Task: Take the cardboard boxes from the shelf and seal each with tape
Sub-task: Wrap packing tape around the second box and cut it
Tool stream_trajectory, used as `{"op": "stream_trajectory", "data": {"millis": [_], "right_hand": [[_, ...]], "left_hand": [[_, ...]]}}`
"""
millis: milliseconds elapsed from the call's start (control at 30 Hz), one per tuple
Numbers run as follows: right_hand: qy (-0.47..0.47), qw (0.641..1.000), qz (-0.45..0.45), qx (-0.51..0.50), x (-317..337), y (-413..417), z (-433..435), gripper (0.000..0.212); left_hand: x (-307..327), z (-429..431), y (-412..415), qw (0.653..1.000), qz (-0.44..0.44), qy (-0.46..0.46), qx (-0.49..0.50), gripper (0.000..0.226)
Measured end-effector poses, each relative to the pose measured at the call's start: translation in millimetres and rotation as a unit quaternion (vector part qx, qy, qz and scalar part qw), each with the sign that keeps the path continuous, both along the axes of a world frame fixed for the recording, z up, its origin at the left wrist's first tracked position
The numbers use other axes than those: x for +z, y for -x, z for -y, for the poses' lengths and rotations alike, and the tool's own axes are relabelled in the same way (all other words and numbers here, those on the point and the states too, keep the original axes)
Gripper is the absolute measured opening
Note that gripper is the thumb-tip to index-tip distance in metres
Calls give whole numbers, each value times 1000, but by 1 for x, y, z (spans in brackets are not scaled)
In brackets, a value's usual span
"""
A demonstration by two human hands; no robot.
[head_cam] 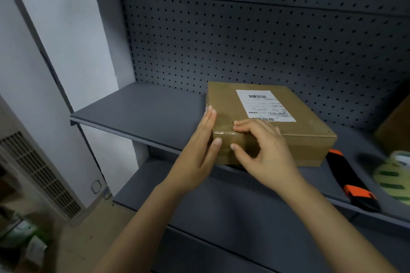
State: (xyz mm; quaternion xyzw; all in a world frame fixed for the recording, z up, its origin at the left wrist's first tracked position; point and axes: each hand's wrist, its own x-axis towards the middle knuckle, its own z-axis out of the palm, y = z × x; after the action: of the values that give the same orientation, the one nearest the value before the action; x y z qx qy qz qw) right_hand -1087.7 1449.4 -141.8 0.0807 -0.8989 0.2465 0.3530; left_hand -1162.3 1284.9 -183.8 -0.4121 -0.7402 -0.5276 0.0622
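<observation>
Brown cardboard box with a white label lies flat on the grey shelf, with clear tape over its near left corner. The left hand lies flat, fingers straight, against the box's left side. The right hand pinches that corner, curled fingers on top and thumb on the front.

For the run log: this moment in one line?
cardboard box on shelf | left hand flat against left side | right hand curled over taped corner

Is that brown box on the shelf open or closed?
Closed. The box has a flat top with a label on it, and shiny tape runs over the near corner.
</observation>
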Motion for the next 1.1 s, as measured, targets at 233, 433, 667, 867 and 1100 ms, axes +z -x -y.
{"op": "stream_trajectory", "data": {"millis": [233,433,667,867,1100], "right_hand": [[-213,963,157,-58,20,10,6,72],[-248,955,152,-51,16,10,-3,72],[-81,994,29,-74,-2,3,11,50],[62,993,55,-79,8,8,22,37],[137,983,86,-91,13,11,29,31]], "left_hand": [[-3,-2,2,1000,25,-2,-16,59],[-12,-8,-6,993,113,4,43,71],[-18,-4,-28,979,102,-50,171,65],[-23,1,-25,977,111,-73,169,62],[-18,2,-20,974,121,-59,180,47]]}}
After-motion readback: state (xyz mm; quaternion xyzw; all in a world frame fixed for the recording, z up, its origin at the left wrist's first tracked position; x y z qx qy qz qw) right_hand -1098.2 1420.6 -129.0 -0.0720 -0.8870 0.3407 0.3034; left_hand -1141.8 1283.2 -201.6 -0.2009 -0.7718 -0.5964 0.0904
